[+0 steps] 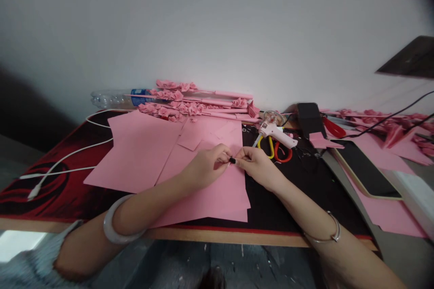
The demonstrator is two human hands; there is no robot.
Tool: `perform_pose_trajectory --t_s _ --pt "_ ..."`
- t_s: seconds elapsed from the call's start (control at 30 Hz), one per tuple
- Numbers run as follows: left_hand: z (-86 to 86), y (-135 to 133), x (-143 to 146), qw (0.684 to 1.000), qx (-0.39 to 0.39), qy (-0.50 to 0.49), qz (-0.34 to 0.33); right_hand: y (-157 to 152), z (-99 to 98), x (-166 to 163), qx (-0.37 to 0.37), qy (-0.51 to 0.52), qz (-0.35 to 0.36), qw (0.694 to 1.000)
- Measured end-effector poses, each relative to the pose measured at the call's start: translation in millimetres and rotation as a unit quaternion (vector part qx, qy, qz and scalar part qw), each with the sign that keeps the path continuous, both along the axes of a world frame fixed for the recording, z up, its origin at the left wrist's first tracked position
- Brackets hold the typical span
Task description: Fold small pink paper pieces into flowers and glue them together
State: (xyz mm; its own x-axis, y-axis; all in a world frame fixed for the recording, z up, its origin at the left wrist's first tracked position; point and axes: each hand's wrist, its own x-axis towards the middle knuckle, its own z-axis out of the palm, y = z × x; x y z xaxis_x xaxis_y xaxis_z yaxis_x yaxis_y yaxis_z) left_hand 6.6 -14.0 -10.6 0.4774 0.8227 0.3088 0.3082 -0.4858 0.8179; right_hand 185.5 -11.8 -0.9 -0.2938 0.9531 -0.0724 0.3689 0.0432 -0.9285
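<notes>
1. Head view: your left hand (202,167) and right hand (259,165) meet, fingertips pinched, anything held indistinct, over pink sheets (217,198).
2. The sheets lie on a black-and-red mat (298,203).
3. A pale wall (217,22) rises behind.
</notes>
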Motion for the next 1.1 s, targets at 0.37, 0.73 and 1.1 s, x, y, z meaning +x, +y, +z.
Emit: perform_pose_trajectory --t_s 0.37,0.73,1.1 --pt "-2.6 8 0 0.980 -0.161 -0.115 0.030 3 -0.3 1 -0.153 0.246 -0.045 0.956" --pt "6.5 20 -6 0.905 -0.341 -0.236 0.093 4 1.5 4 -0.134 0.275 -0.093 0.947" --pt "3.3 40 -21 0.942 -0.207 -0.207 0.165 4 -2.5 5 -0.113 0.260 -0.093 0.954"
